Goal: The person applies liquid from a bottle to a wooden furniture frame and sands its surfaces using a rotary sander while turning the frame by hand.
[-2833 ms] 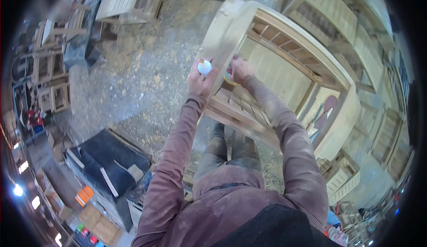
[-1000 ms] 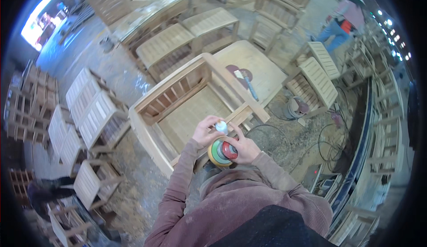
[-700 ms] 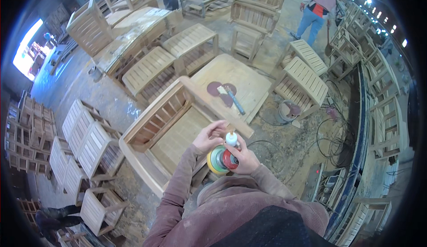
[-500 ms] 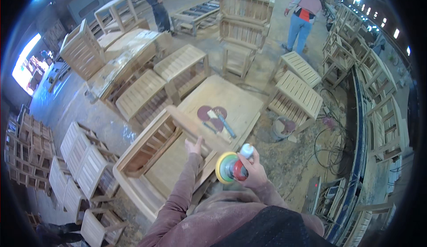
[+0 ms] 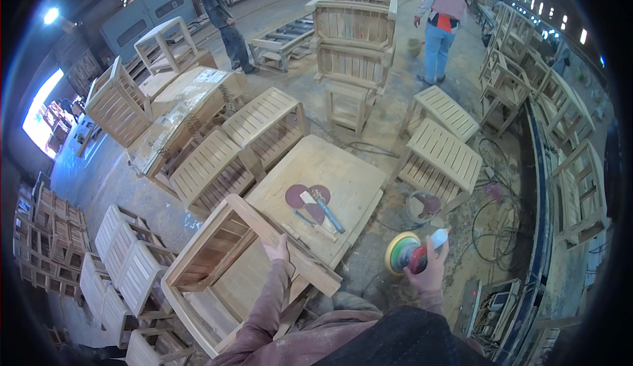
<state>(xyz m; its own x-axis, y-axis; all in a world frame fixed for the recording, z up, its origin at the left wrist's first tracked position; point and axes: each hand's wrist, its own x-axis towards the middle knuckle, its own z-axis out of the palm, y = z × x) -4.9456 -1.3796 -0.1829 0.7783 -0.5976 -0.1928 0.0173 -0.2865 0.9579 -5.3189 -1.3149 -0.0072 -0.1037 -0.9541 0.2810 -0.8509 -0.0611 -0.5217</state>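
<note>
Hands well apart. Right hand [image 5: 430, 272] wrapped round the red body of a disc sander [image 5: 405, 254], with a small white bottle-like item [image 5: 439, 237] sticking up at its fingers. Left hand [image 5: 277, 248] lies on the flat top rail [image 5: 310, 265] of a wooden seat frame [image 5: 245, 303]; cannot tell whether its fingers close beneath.

Location: sander held up over the floor, right of the low desk [image 5: 356, 168]; frame in front of the person, just beside that desk.

Handling (judged). Sander: compact, rigid, probably fairly dense for its size; pad likely a little yielding. Best hold is the red body, palm round it, fingers clear of the disc. Sharing that grip with the bottle probably makes it less secure; the bottle looks light and smooth, could slip. Frame: stiff, likely heavy and awkward for one hand; the rail offers the surest hold, the thin slats a weaker one. Dust may make bare wood slick.

Appearance: sander round and layered, yellow rim, green ring, greyish middle, red body; hose or cord not made out. Frame pale, unpainted, rounded at its corner, slatted side browner inside.
</note>
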